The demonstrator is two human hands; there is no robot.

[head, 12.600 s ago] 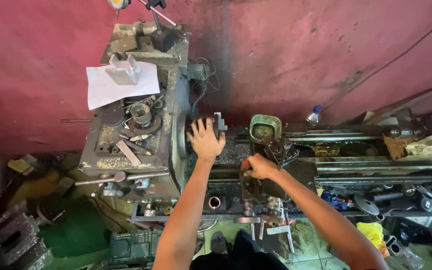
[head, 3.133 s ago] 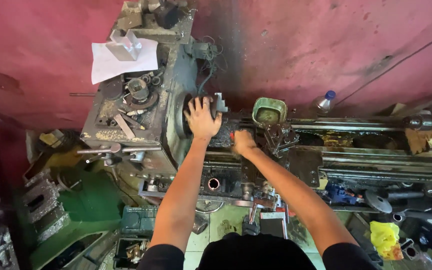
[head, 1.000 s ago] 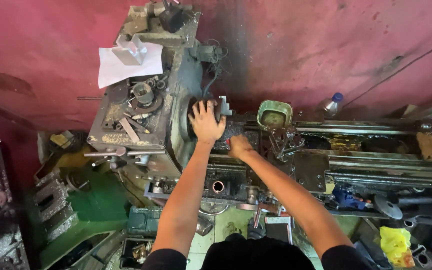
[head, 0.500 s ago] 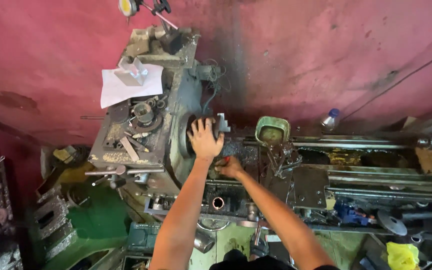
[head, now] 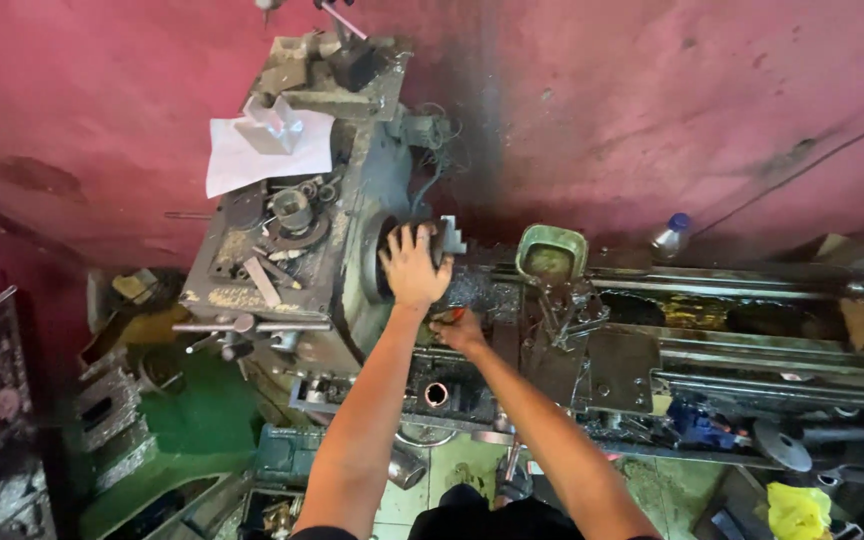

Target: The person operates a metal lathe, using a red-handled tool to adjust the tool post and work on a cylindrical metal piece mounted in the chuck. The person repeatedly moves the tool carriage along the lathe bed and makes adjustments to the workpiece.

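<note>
Left hand (head: 414,266) lies flat, fingers spread, on lathe chuck (head: 392,262), gripping nothing. Right hand (head: 460,327), just below chuck, curls around something small; object and grip unclear, partly hidden.

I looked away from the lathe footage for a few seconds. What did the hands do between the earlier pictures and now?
The right hand drew in leftward along the carriage, ending just below the chuck; what it grips is unclear. The left hand stayed spread flat on the chuck. The white paper on the headstock and the green cup kept their places.
</note>
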